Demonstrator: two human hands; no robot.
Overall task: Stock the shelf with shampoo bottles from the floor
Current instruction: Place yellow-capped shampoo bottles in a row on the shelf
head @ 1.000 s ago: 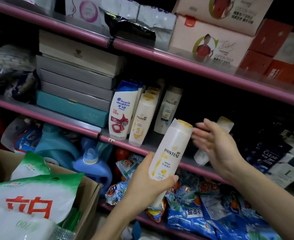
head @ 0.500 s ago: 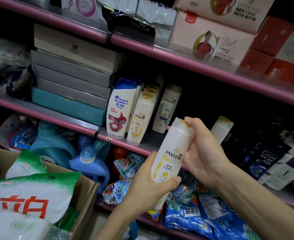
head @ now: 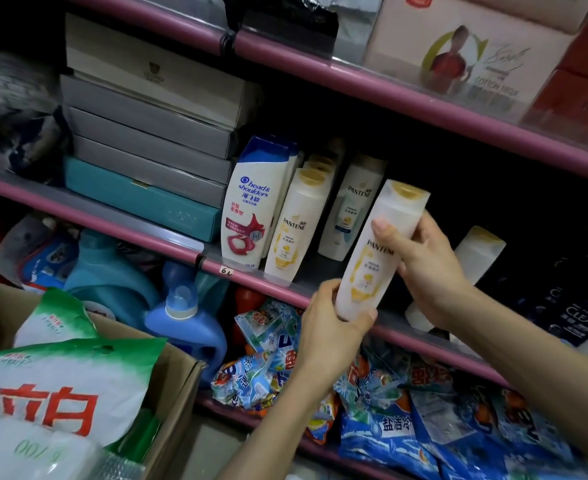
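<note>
Fingers, right hand (head: 431, 268): curled round the upper half of a white plastic shampoo bottle with a yellow cap and yellow label (head: 372, 251), thumb laid across its front face.

Fingers, left hand (head: 330, 323): wrapped round the foot of the same bottle, thumb at its lower right corner.

Bottle: held off the shelf by both hands, in front of the pink-edged middle shelf (head: 112, 220). Its long axis is near upright, cap tilted up and to the right, base toward the viewer. It hangs just before the shelf lip.

Gap: an open stretch of shelf lies directly behind the bottle, between a standing row of matching white and yellow shampoo bottles (head: 296, 223) to the left and a leaning white bottle (head: 472, 258) to the right.

Judgement: a short push inward and downward is called for; the right hand is nearer the gap and better placed to guide the bottle.
</note>
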